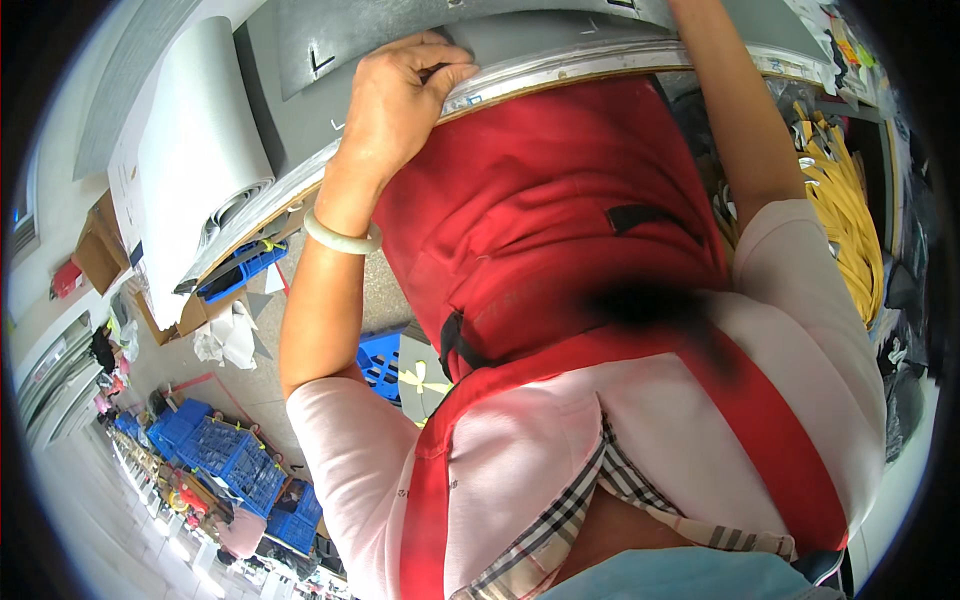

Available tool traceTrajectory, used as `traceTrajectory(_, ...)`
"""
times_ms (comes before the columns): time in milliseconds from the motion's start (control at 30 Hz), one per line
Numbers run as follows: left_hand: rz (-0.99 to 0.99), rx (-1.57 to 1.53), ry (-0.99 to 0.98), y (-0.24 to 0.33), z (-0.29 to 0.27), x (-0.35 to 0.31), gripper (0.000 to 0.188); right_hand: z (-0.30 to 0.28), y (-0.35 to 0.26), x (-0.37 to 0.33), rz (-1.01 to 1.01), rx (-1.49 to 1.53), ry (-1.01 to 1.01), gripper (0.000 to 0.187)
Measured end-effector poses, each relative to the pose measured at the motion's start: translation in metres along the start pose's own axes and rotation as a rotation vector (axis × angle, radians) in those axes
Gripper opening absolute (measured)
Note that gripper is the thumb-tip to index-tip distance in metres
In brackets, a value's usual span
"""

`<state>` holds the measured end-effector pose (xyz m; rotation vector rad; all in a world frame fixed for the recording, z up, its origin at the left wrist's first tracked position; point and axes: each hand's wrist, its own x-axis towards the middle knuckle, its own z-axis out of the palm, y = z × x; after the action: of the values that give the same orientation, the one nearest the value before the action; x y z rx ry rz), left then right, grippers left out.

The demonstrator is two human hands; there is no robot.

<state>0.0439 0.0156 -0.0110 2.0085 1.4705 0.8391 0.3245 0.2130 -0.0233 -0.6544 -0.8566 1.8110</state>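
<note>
My left hand (400, 100) is closed at the table's front edge, thumb and fingers drawn together; what they pinch, if anything, is too small to make out. Beneath and beside it lies a silver-grey sheet (315, 35) with black corner marks. This sheet rests on a darker grey sheet (300, 125) that covers the tabletop. A pale bangle (340, 238) circles my left wrist. My right forearm (735, 100) reaches over the table on the right, and the hand is beyond the upper edge of the picture.
A roll of whitish sheet material (195, 120) lies at the table's left end. The layered table edge (600, 65) runs in front of my red apron (560, 200). Yellow strips (840, 210) hang at the right. Blue crates (230, 460) and a cardboard box (103, 240) stand to the left.
</note>
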Motion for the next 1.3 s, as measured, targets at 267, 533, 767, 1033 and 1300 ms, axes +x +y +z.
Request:
traceTrajectory(267, 0.113, 0.239, -0.005, 0.005, -0.002, -0.013, 0.024, 0.003, -0.003, -0.002, 0.041, -0.048, -0.027, 0.043)
traceTrajectory(533, 0.101, 0.519, 0.035, -0.002, -0.026, -0.030, 0.048, -0.001, 0.000, -0.002, 0.002, -0.100, 0.074, 0.049)
traceTrajectory(767, 0.467, 0.326, 0.064, 0.036, 0.087, 0.074, 0.038, -0.025, -0.023, 0.011, -0.139, -0.089, 0.074, 0.051)
traceTrajectory(1033, 0.454, 0.650, -0.001, 0.043, 0.180, 0.154, 0.025, -0.038, -0.052, -0.033, -0.279, -0.002, -0.099, 0.034)
traceTrajectory(1300, 0.270, 0.366, 0.081, 0.018, 0.184, 0.181, 0.030, -0.085, -0.017, -0.049, -0.276, -0.255, 0.148, 0.043)
